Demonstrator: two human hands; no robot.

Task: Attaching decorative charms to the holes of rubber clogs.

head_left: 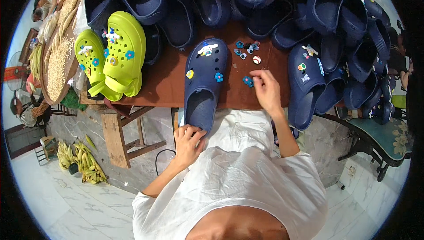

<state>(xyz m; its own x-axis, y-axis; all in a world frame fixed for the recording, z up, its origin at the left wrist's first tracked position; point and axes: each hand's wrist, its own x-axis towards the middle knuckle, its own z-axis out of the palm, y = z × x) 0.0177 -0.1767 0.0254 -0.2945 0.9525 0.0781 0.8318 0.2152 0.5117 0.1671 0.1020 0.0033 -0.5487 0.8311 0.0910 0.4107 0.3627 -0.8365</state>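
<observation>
A navy clog (206, 76) lies on the brown cloth, toe pointing away from me. It carries a white character charm, a yellow round charm and a blue flower charm. My left hand (189, 145) is closed on its heel end at the table's near edge. To the right, my right hand (267, 90) hovers low over the cloth, fingers bent and thumb apart from them. Close beside its fingertips are blue flower charms (248, 81). Farther back lie a baseball charm (256, 60) and several small loose charms (241, 51).
Two lime green clogs (126, 59) with charms stand at the left. Another decorated navy clog (304, 79) is at the right, near more navy clogs (329, 1) piled along the back. A round tray of pale grains (59, 68) is at far left, above a wooden stool (115, 140).
</observation>
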